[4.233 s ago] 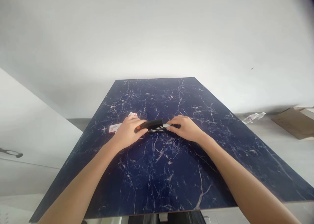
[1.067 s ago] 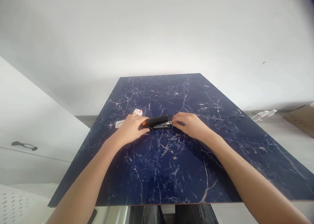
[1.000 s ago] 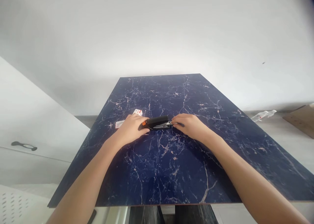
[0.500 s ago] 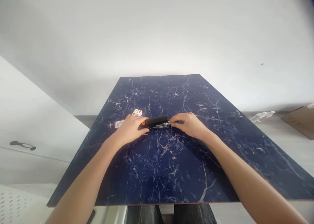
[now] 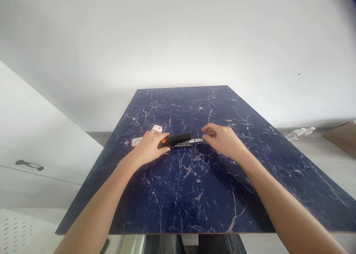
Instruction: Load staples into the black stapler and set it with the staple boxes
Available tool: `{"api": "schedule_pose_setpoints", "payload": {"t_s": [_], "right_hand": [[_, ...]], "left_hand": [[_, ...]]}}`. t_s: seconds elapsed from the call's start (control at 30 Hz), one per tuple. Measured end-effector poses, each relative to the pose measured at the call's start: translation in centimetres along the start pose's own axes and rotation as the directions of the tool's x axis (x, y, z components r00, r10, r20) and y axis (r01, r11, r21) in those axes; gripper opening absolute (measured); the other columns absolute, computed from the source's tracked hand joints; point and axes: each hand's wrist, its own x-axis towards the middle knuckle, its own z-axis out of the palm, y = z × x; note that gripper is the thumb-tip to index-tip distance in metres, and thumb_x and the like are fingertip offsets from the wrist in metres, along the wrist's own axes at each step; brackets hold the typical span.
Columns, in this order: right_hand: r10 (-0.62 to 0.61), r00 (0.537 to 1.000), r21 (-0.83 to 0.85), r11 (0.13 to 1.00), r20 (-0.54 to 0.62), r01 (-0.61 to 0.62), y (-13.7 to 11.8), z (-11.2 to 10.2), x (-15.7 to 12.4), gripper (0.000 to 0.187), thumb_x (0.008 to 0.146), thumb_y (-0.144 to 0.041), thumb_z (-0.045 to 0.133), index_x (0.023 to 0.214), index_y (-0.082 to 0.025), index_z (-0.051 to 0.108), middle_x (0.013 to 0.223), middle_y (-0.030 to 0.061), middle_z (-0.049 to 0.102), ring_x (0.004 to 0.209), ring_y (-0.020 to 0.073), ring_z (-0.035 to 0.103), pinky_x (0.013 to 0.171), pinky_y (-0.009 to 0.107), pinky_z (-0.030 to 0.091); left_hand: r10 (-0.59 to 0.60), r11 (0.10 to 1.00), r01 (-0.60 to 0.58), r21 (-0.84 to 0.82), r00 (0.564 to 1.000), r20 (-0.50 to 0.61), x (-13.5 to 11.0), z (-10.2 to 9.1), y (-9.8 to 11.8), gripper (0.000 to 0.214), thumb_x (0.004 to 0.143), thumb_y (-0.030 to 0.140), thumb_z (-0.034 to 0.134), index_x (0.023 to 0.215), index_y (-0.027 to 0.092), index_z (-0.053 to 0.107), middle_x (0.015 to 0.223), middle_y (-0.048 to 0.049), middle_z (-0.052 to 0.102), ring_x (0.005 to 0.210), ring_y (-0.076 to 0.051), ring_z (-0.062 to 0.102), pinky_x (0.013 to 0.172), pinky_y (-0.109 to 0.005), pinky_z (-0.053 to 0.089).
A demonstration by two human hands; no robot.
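Observation:
A black stapler (image 5: 179, 138) with an orange patch lies crosswise on the dark blue marbled table. Its left end is between the thumb and fingers of my left hand (image 5: 151, 145), which is closed on it. From the stapler's right end sticks out a narrow silver metal slide (image 5: 197, 140). Close by the tip of that slide is my right hand (image 5: 218, 137), thumb and forefinger parted; whether the thumb touches the metal I cannot tell. Behind my left hand stands a small white and red box (image 5: 157, 128), partly covered. A flat white piece (image 5: 135, 141) shows left of that hand.
The marbled table (image 5: 178, 194) ends at a pale wall behind. At the left is a white cabinet with a dark handle (image 5: 29, 165). On the floor to the right lie a clear plastic item (image 5: 300, 133) and a cardboard box (image 5: 341, 137).
My right hand has moved right, away from the stapler, and its thumb and forefinger have parted. The metal slide now extends out of the stapler's right end. My left hand keeps its hold.

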Motion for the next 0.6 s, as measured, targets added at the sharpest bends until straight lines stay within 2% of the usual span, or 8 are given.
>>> {"api": "schedule_pose_setpoints", "payload": {"t_s": [0.07, 0.13, 0.2, 0.3, 0.37, 0.43, 0.53, 0.6], "right_hand": [[0.111, 0.994, -0.038, 0.993, 0.013, -0.110, -0.2, -0.5, -0.3, 0.029, 0.092, -0.026, 0.058, 0.121, -0.023, 0.063, 0.110, 0.0047, 0.078, 0.093, 0.0265, 0.075, 0.077, 0.038, 0.059], [0.163, 0.985, -0.067, 0.985, 0.059, -0.159, -0.4, -0.7, -0.6, 0.030, 0.091, -0.024, 0.057, 0.121, -0.022, 0.058, 0.105, 0.0050, 0.079, 0.082, 0.0265, 0.074, 0.068, 0.037, 0.056], [0.188, 0.977, -0.068, 0.981, 0.096, -0.182, -0.8, -0.5, -0.8, 0.030, 0.091, -0.023, 0.055, 0.121, -0.022, 0.056, 0.101, 0.0053, 0.080, 0.074, 0.0256, 0.072, 0.061, 0.035, 0.052], [0.185, 0.979, -0.031, 0.983, 0.080, -0.183, -1.9, 0.7, -1.1, 0.033, 0.090, -0.020, 0.053, 0.123, -0.020, 0.054, 0.101, 0.0073, 0.079, 0.071, 0.0240, 0.072, 0.060, 0.033, 0.050], [0.129, 0.990, -0.001, 0.992, 0.048, -0.129, -3.1, 2.1, -1.5, 0.045, 0.087, -0.017, 0.053, 0.132, -0.018, 0.050, 0.110, 0.0099, 0.078, 0.071, 0.0233, 0.073, 0.063, 0.032, 0.051], [0.047, 0.999, -0.007, 0.999, 0.010, -0.047, -4.1, 3.6, -1.7, 0.065, 0.085, -0.015, 0.053, 0.148, -0.016, 0.038, 0.115, 0.0115, 0.077, 0.073, 0.0249, 0.073, 0.069, 0.035, 0.054], [-0.010, 1.000, 0.001, 1.000, -0.003, 0.010, -4.6, 5.2, -1.7, 0.085, 0.084, -0.017, 0.052, 0.161, -0.013, 0.018, 0.122, 0.0134, 0.074, 0.088, 0.0294, 0.075, 0.085, 0.042, 0.055], [-0.019, 0.999, 0.053, 0.998, 0.033, 0.017, -4.3, 5.6, -1.4, 0.094, 0.083, -0.021, 0.054, 0.165, -0.013, 0.008, 0.137, 0.0170, 0.066, 0.103, 0.0320, 0.073, 0.093, 0.045, 0.054]], "left_hand": [[-0.023, 1.000, 0.023, -0.006, 1.000, 0.005, -0.1, 0.1, 0.0, 0.064, 0.092, 0.053, 0.064, 0.151, 0.031, 0.052, 0.142, -0.0144, 0.058, 0.133, -0.040, 0.048, 0.103, -0.054, 0.046], [-0.023, 1.000, 0.023, -0.003, 1.000, 0.007, -0.1, 0.1, -0.1, 0.065, 0.092, 0.052, 0.064, 0.152, 0.031, 0.051, 0.142, -0.0146, 0.057, 0.134, -0.040, 0.047, 0.104, -0.054, 0.045], [-0.022, 1.000, 0.022, 0.000, 1.000, 0.005, -0.1, 0.2, -0.1, 0.064, 0.092, 0.051, 0.065, 0.152, 0.031, 0.052, 0.143, -0.0147, 0.056, 0.133, -0.039, 0.048, 0.104, -0.054, 0.046], [-0.026, 1.000, 0.026, -0.009, 1.000, -0.010, 0.1, 0.5, -0.1, 0.065, 0.091, 0.051, 0.066, 0.151, 0.031, 0.052, 0.143, -0.0143, 0.056, 0.132, -0.039, 0.049, 0.105, -0.056, 0.045], [-0.013, 1.000, 0.013, -0.025, 0.999, -0.032, 0.2, 0.7, -0.1, 0.066, 0.090, 0.050, 0.069, 0.151, 0.031, 0.052, 0.140, -0.0142, 0.059, 0.132, -0.039, 0.050, 0.104, -0.055, 0.046], [0.007, 0.999, -0.009, -0.030, 0.998, -0.070, 0.2, 1.0, 0.1, 0.068, 0.090, 0.045, 0.071, 0.152, 0.029, 0.050, 0.135, -0.0144, 0.062, 0.130, -0.039, 0.051, 0.103, -0.052, 0.047], [0.019, 1.000, -0.018, 0.009, 0.990, -0.138, 0.3, 1.8, 1.1, 0.072, 0.088, 0.039, 0.075, 0.153, 0.023, 0.049, 0.128, -0.0155, 0.065, 0.127, -0.039, 0.053, 0.102, -0.053, 0.047], [0.016, 0.999, -0.008, 0.044, 0.982, -0.189, 0.3, 2.5, 2.4, 0.076, 0.085, 0.037, 0.078, 0.153, 0.019, 0.048, 0.124, -0.0172, 0.067, 0.124, -0.039, 0.055, 0.103, -0.055, 0.047]]}}
